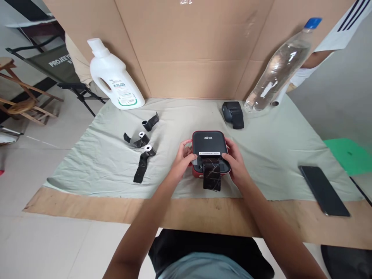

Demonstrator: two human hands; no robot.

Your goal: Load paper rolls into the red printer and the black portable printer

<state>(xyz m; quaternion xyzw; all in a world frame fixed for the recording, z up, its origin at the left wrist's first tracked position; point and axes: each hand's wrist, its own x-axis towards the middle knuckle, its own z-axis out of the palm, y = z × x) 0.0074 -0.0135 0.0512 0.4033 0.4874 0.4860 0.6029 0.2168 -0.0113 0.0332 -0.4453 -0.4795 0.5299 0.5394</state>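
Observation:
A small black-and-red label printer [209,144] sits on the pale green cloth [276,155] in the middle of the table. A strip of black marbled tape [212,174] hangs out of its front slot. My left hand [183,157] grips the printer's left side, fingers curled on its edge. My right hand [236,162] holds its right side, thumb on the front. Three black tape rolls with white cores lie to the left: one [150,122], another [137,140] and a third [143,161], partly unrolled.
A white detergent bottle [113,77] stands at back left and a clear plastic bottle [279,66] leans at back right. A second black printer [233,113] sits behind. A dark phone [324,190] lies right. A cardboard wall [192,46] closes the back. Another person's sleeve [343,31] shows at top right.

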